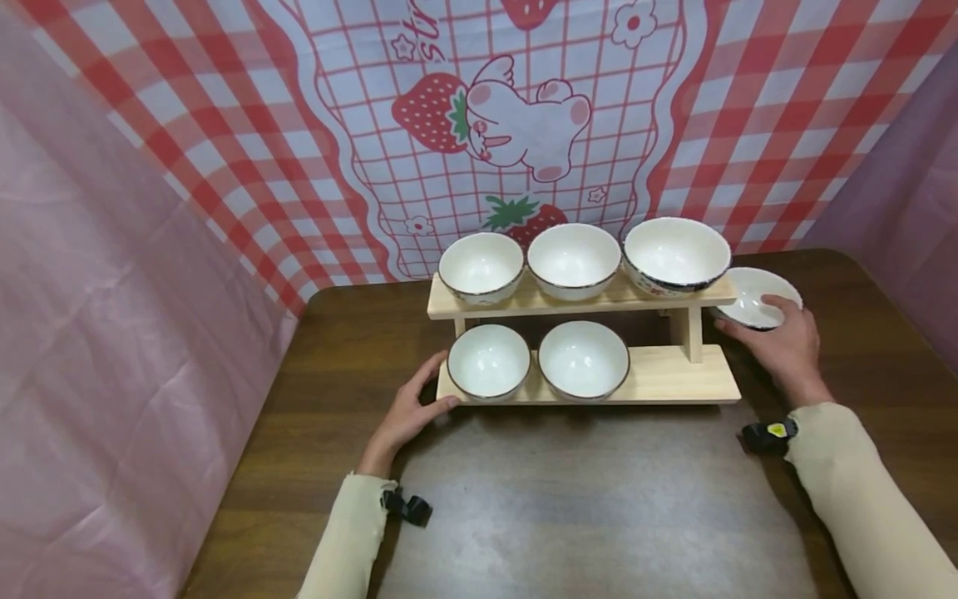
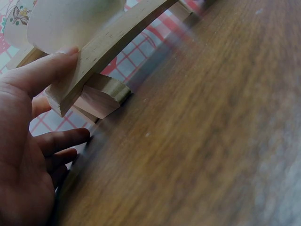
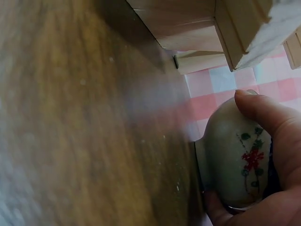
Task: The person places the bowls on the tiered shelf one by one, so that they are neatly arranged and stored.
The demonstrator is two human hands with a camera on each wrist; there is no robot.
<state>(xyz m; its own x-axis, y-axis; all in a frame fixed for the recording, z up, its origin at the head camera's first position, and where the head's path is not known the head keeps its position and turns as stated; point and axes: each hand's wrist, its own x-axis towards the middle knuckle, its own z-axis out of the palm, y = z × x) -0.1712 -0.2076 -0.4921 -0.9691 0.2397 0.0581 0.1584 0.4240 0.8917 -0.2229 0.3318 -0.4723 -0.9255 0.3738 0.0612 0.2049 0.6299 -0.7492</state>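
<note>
A two-tier wooden stand (image 1: 651, 374) bears white bowls with dark rims. My left hand (image 1: 406, 413) grips the left end of its lower board, thumb on top, as the left wrist view shows. Right beside that thumb sits a lower-tier bowl (image 1: 490, 363), with a second bowl (image 1: 584, 361) to its right. My right hand (image 1: 792, 345) holds another white bowl (image 1: 751, 301) by its rim and side, just right of the stand. In the right wrist view this bowl (image 3: 230, 146) is upright, its foot at the tabletop, with a red flower on its wall.
Three bowls stand in a row on the upper tier: a left one (image 1: 481, 264), a middle one (image 1: 574, 256) and a larger right one (image 1: 677, 253). A checked strawberry cloth (image 1: 359, 125) hangs behind the brown table (image 1: 322, 366). Pink fabric (image 1: 97, 333) hangs at the left.
</note>
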